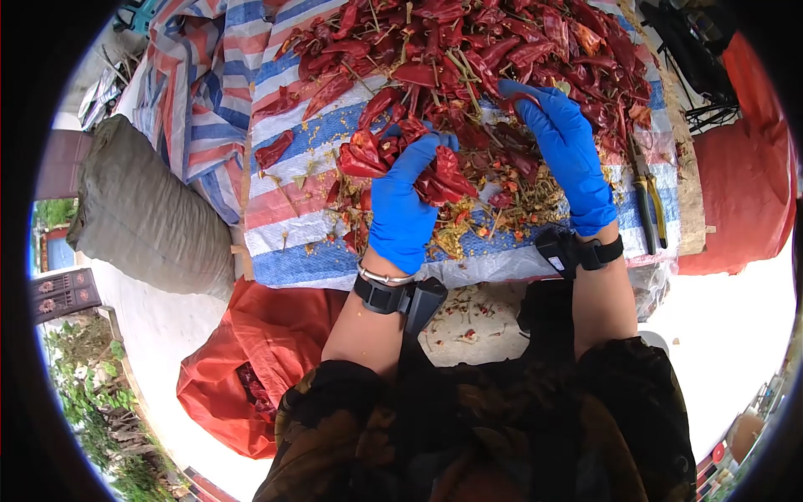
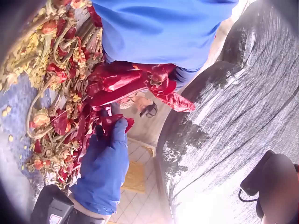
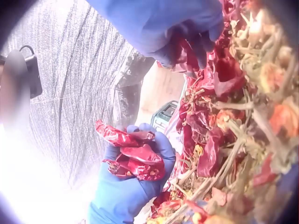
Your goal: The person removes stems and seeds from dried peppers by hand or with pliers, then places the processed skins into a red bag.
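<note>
My gloved left hand (image 1: 400, 209) holds a bunch of dried red chilies (image 1: 362, 156) over the near part of the striped sheet. In the right wrist view these chilies (image 3: 142, 161) lie across the palm with the fingers curled around them. My gloved right hand (image 1: 570, 155) is at the near edge of a large chili pile (image 1: 519, 42). Between its thumb and fingers it pinches a single dried red chili (image 3: 187, 58), partly hidden by the glove. Stems, torn bits and yellow seeds (image 1: 519, 209) lie scattered under and between both hands.
Yellow-and-black handled shears (image 1: 648, 201) lie at the right of the striped sheet (image 1: 288, 263). A stuffed grey sack (image 1: 150, 209) stands at the left. An open red bag (image 1: 251, 351) with chilies inside sits below the table edge, and another red bag (image 1: 744, 201) is at the right.
</note>
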The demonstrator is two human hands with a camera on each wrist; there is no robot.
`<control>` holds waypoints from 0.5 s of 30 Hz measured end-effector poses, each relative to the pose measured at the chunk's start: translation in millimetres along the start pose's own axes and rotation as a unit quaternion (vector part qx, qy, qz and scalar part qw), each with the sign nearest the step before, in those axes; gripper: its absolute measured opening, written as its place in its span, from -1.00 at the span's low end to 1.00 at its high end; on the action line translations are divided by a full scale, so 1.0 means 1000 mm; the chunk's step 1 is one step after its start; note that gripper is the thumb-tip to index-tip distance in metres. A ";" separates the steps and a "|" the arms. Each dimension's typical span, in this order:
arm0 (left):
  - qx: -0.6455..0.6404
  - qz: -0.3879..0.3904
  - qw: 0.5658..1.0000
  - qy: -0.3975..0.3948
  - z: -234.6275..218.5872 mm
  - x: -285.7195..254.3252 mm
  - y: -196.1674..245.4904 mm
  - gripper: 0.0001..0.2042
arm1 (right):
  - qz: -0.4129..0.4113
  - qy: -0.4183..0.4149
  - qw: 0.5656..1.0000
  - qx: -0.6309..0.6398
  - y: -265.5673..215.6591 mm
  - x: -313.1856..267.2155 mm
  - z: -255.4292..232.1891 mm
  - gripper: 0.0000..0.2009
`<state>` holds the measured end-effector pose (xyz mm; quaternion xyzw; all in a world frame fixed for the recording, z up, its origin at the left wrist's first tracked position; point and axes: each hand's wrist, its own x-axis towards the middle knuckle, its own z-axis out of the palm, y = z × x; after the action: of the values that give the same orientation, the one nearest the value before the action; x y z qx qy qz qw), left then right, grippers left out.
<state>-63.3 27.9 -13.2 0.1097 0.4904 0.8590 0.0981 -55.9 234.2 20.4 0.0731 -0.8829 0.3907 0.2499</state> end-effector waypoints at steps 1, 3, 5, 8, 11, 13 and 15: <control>-0.077 -0.029 0.996 0.019 0.003 0.000 0.002 -0.69 | 0.082 -0.008 0.984 0.159 -0.007 -0.002 -0.001 -0.75; -0.155 -0.058 0.986 0.037 0.010 0.000 0.008 -0.72 | 0.163 -0.015 0.936 0.313 -0.006 -0.005 -0.003 -0.73; -0.199 -0.080 0.976 0.026 0.017 -0.001 0.014 -0.77 | 0.267 -0.051 0.836 0.476 -0.001 -0.008 -0.008 -0.69; -0.187 -0.088 0.978 0.025 0.021 -0.005 0.017 -0.77 | 0.269 -0.041 0.784 0.557 -0.031 -0.004 -0.016 -0.71; -0.206 -0.098 0.974 -0.004 0.023 -0.008 0.021 -0.75 | 0.288 -0.043 0.768 0.570 -0.031 -0.009 -0.015 -0.70; -0.204 -0.108 0.973 0.020 0.028 -0.011 0.022 -0.74 | 0.276 -0.073 0.785 0.549 -0.035 -0.011 -0.014 -0.69; -0.203 -0.118 0.971 0.043 0.029 -0.016 0.022 -0.74 | 0.262 -0.104 0.802 0.527 -0.038 -0.014 -0.009 -0.68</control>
<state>-41.4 36.2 19.0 -0.0085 0.3187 0.9270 0.1977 -28.0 213.2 43.3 -0.0004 -0.5470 0.8365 -0.0328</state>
